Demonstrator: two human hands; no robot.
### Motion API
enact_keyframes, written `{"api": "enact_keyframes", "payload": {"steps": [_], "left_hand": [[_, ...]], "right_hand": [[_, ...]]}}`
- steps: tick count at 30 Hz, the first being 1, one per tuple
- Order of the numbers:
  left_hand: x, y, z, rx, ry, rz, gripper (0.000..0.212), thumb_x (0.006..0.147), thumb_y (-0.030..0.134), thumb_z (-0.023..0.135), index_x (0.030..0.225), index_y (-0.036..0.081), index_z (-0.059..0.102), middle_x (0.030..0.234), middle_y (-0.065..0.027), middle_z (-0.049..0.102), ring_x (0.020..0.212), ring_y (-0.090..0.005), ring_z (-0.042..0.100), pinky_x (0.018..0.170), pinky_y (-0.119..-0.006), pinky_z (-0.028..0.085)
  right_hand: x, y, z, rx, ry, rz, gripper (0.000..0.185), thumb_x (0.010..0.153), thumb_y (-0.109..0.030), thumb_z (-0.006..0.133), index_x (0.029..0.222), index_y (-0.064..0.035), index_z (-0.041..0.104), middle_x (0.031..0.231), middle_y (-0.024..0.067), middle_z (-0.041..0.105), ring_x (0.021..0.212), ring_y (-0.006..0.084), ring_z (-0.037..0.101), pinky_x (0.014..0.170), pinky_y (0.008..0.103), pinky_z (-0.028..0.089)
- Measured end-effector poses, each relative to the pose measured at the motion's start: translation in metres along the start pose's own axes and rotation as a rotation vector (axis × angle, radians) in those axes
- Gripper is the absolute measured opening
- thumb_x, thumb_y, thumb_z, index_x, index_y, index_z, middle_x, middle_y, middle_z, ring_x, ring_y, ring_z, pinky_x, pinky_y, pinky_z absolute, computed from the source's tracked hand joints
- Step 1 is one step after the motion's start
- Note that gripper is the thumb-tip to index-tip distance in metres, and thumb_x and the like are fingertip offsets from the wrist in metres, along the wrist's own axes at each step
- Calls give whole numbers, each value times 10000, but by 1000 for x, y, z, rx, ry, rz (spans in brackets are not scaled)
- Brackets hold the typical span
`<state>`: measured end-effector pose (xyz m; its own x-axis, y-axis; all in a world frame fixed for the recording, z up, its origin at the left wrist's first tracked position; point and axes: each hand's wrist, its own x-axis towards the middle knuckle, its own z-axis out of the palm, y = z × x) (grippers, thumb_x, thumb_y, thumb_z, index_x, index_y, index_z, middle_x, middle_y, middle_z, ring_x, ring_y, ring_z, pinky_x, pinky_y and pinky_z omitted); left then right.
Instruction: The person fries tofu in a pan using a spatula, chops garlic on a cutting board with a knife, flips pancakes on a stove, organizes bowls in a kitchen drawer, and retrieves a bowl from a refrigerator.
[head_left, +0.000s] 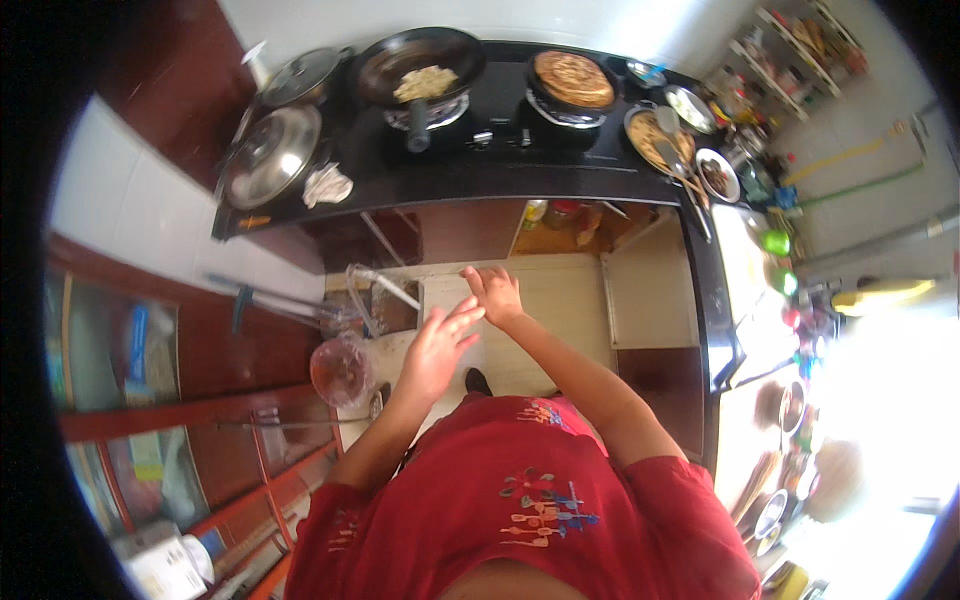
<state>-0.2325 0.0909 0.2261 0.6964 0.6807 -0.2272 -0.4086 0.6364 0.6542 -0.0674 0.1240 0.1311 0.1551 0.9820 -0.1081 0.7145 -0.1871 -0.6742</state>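
My left hand (437, 349) is raised before my body, its fingers apart and nothing in it. Close to its fingertips is my right hand (495, 294), also bare, palm turned down with the fingers a little spread. Whether the two hands touch I cannot tell. Beyond them on the black counter (480, 176), a dark wok (382, 71) over the left burner holds pale yellow chopped food (426, 82). Browned round flatbread (574, 79) lies in a flat pan (574, 109) over the right burner.
Left on the counter are a metal lid (271, 157), a crumpled cloth (328, 184) and a glass-lidded pot (301, 76). At right, spatulas (670, 154) lie across a plate of flatbread (646, 135), near a white bowl (718, 174). A lined bin (341, 371) stands on the floor.
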Motion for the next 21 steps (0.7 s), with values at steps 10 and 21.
{"api": "enact_keyframes", "payload": {"steps": [10,21], "left_hand": [[35,-19,-28,1527,-83,837,443,923,299,337,1239,9,449,1340,-183,376,1251,-345,332,1022,-440,237],[83,-54,-28,299,101,123,557,887,488,387,1232,51,415,1251,-109,439,1108,-274,467,900,-476,381]], "right_hand": [[-29,-47,30,2095,-746,303,692,865,-622,283,1297,-95,405,1358,111,390,1222,273,366,994,427,290],[-35,-66,-89,651,225,-523,411,897,-413,427,1045,-63,586,963,129,574,1005,283,506,910,390,365]]}}
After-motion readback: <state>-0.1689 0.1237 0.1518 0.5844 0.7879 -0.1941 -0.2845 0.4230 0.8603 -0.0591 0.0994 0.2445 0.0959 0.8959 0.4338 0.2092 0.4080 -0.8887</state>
